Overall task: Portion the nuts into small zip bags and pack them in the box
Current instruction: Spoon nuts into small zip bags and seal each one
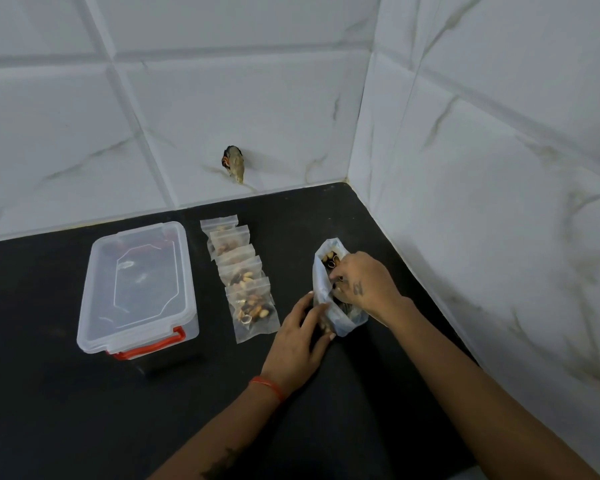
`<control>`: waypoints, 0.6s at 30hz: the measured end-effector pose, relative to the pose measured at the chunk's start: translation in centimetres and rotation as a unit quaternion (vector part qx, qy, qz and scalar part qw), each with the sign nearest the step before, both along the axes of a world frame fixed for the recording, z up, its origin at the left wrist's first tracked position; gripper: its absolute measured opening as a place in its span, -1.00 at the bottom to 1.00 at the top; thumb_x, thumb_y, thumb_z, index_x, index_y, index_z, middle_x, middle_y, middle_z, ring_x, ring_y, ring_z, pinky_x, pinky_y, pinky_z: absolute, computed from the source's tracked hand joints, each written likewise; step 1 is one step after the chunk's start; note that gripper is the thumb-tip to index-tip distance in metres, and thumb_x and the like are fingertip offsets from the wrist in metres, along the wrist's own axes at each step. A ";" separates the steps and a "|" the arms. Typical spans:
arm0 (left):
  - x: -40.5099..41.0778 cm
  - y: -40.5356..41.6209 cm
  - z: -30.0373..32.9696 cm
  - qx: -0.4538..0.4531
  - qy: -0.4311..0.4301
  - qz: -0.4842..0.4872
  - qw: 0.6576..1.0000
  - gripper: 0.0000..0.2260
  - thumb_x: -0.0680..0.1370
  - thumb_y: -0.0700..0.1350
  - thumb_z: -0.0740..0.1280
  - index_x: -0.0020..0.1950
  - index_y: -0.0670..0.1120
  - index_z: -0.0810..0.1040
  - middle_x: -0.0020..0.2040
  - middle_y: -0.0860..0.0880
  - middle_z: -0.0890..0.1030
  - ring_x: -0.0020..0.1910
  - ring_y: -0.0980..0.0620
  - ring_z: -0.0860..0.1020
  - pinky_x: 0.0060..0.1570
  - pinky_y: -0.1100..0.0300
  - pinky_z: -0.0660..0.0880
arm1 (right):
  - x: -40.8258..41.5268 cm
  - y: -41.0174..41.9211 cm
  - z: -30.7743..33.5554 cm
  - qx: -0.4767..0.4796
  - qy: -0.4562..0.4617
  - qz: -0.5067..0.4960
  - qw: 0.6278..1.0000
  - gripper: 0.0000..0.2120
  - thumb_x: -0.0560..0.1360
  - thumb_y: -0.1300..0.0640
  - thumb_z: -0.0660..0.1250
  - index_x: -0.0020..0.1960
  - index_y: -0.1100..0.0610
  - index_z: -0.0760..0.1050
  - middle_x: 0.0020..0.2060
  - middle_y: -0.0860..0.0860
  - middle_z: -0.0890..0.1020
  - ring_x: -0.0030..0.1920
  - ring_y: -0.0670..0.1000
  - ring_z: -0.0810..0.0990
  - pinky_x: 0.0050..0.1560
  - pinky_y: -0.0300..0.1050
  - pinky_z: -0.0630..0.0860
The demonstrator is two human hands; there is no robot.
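While the left hand (300, 336) gripped the near side of the big nut bag (338, 292) on the black table (84, 410), the right hand (362, 280) reached inside, fingers curled on nuts; filled small bags (243, 275) lay in a row left of it; farther left stood the closed box (137, 289).

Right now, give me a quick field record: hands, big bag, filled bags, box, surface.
left hand: grips the near side of the large bag, steadying it
right hand: fingers curled inside the large bag's mouth, on the nuts
large bag: clear, open at the top, nuts inside, on the counter near the wall corner
small zip bags: about five with nuts, overlapping in a row between box and large bag
box: clear plastic, lid on, red latch at its near end, left of the row
counter: black
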State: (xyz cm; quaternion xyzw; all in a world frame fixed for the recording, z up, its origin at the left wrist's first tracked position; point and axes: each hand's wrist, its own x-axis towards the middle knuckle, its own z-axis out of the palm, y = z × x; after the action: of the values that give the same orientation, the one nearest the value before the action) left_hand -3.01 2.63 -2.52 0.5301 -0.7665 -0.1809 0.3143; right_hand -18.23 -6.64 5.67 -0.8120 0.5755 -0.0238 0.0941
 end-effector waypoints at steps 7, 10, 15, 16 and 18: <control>0.1 0.1 -0.1 -0.002 0.001 -0.001 1.000 -0.53 0.55 0.09 0.21 0.43 -0.01 0.30 0.47 -0.05 0.26 0.42 0.04 0.30 0.35 0.26 0.24 | 1.3 -1.5 0.3 0.047 0.111 0.047 0.992 -0.83 0.50 0.08 0.28 0.02 0.10 0.59 -0.17 0.01 0.60 -0.16 0.02 0.57 -0.15 -0.16 0.47; 0.1 0.0 -0.2 -0.001 0.001 -0.001 1.000 -0.54 0.55 0.08 0.23 0.43 -0.02 0.31 0.47 -0.04 0.26 0.41 0.05 0.30 0.34 0.27 0.24 | 1.3 -1.5 0.7 0.077 0.143 0.046 0.986 -0.86 0.53 0.07 0.25 -0.05 0.12 0.53 -0.21 0.03 0.56 -0.15 0.02 0.56 -0.09 -0.13 0.48; 0.1 0.0 -0.2 0.006 0.001 -0.001 1.000 -0.53 0.56 0.06 0.26 0.44 -0.02 0.30 0.47 -0.04 0.24 0.42 0.05 0.29 0.35 0.26 0.24 | -0.2 -1.2 0.5 -0.019 0.085 0.081 0.993 -0.81 0.57 0.06 0.18 0.05 0.11 0.51 -0.25 0.01 0.58 -0.31 -0.02 0.52 -0.29 -0.20 0.43; 0.1 0.0 -0.2 0.006 0.002 0.000 1.000 -0.53 0.56 0.05 0.26 0.44 -0.01 0.30 0.47 -0.03 0.25 0.41 0.05 0.29 0.34 0.27 0.23 | -0.3 -1.2 0.5 -0.035 0.042 0.067 0.996 -0.81 0.58 0.07 0.18 0.06 0.11 0.52 -0.22 0.02 0.61 -0.28 -0.01 0.55 -0.27 -0.21 0.44; 0.1 0.1 -0.1 0.006 0.001 -0.001 1.000 -0.53 0.55 0.07 0.25 0.44 -0.01 0.30 0.46 -0.03 0.25 0.41 0.06 0.30 0.34 0.28 0.23 | -0.7 -1.1 0.7 -0.043 -0.052 0.023 0.997 -0.82 0.56 0.11 0.22 0.07 0.13 0.56 -0.15 0.06 0.65 -0.19 0.02 0.61 -0.19 -0.22 0.45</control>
State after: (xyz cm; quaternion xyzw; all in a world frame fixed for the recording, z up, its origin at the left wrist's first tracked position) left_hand -2.89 2.71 -2.63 0.5310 -0.7654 -0.1862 0.3123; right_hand -18.91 -7.71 6.38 -0.8262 0.5492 -0.0884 0.0895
